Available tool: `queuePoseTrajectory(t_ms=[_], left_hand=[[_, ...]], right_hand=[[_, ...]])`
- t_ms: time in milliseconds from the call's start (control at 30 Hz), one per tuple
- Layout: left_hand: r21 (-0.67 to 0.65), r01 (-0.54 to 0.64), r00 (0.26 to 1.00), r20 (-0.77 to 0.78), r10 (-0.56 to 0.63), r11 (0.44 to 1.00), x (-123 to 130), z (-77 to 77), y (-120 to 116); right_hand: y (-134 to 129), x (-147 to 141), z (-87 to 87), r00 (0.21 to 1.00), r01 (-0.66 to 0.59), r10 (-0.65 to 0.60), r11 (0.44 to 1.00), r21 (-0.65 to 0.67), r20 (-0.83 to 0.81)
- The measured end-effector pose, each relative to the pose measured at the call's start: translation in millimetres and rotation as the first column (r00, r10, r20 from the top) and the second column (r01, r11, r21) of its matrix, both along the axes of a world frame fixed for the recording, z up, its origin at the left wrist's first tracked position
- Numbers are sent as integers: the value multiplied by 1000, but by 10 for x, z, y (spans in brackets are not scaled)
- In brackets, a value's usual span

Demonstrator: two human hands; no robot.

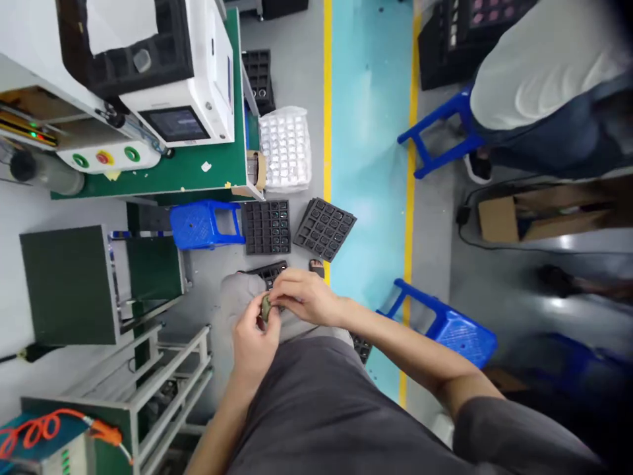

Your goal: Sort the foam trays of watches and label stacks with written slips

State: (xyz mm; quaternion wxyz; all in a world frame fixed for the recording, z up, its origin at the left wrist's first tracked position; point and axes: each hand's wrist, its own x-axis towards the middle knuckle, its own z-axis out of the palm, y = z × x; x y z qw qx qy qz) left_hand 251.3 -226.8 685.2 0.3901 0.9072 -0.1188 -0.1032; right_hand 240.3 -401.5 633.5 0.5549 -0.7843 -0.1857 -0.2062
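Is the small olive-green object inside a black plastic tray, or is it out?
Out: the small olive-green object is held in the left hand, and the right hand touches it.

A dark grey shirt (316, 409), close to charcoal, covers the body in one even tone, with soft creases running through the front. Its right sleeve (519, 429) is short and loose, cut from the same dark stuff, and stops near the elbow, so the right forearm (395, 340) is bare from there down. The left hand (254, 343) and right hand (309, 298) are bare as well. The trousers (235, 300) are a paler grey, roomy and wrinkled. On one foot (313, 263) there's a dark open-toed shoe (320, 271), perhaps a sandal, though it looks too small and blurred from here to be sure.
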Motion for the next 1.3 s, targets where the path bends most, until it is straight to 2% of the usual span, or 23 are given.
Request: queuePoseTrajectory(t_ms=[167, 300, 400, 467, 567, 667, 733, 833, 933, 1033, 1133, 1200, 1267, 1300], left_hand=[[-96, -200, 975, -116, 188, 975, -386, -150, -118], [-199, -266, 960, -150, 239, 943, -542, -316, -243], [-284, -286, 955, -165, 247, 915, -555, -588, -279], [-327, -297, 951, -185, 247, 897, -538, -903, -286], [-415, -322, 943, -216, 252, 851, -498, -1582, -293], [-512, -403, 913, -277, 298, 758, -424, -2399, -321], [-523, -449, 893, -284, 349, 724, -332, -2946, -368], [-476, -459, 887, -188, 423, 750, -101, -3709, -503], [-422, -431, 887, -35, 461, 797, 239, -4378, -713], [-401, -373, 892, 91, 442, 837, 664, -4954, -951], [-450, -279, 919, 132, 372, 848, 1136, -5433, -1162], [-565, -191, 960, 62, 272, 803, 1446, -5692, -1283], [-684, -151, 983, -28, 182, 713, 1720, -5903, -1398], [-726, -169, 983, -77, 167, 666, 1835, -5995, -1453]], right_hand=[[-132, -56, 3, 976, -218, 216, 972, -87, -34], [-224, -97, -49, 959, -280, 273, 954, -105, -77], [-251, -83, -195, 955, -287, 271, 946, -149, -118], [-256, -46, -415, 942, -326, 299, 924, -200, -151], [-259, 76, -974, 908, -416, 375, 865, -283, -188], [-260, 294, -1716, 887, -461, 419, 827, -320, -195], [-278, 491, -2229, 878, -478, 448, 803, -356, -169], [-374, 834, -2937, 842, -518, 530, 739, -431, -104], [-579, 1214, -3559, 810, -529, 584, 687, -498, -55], [-862, 1625, -4143, 800, -476, 600, 656, -585, 21], [-1148, 2014, -4697, 786, -393, 600, 672, -627, 150], [-1303, 2205, -5019, 786, -357, 576, 718, -597, 222], [-1423, 2323, -5273, 812, -335, 521, 785, -521, 263], [-1477, 2359, -5368, 837, -323, 478, 825, -464, 267]])
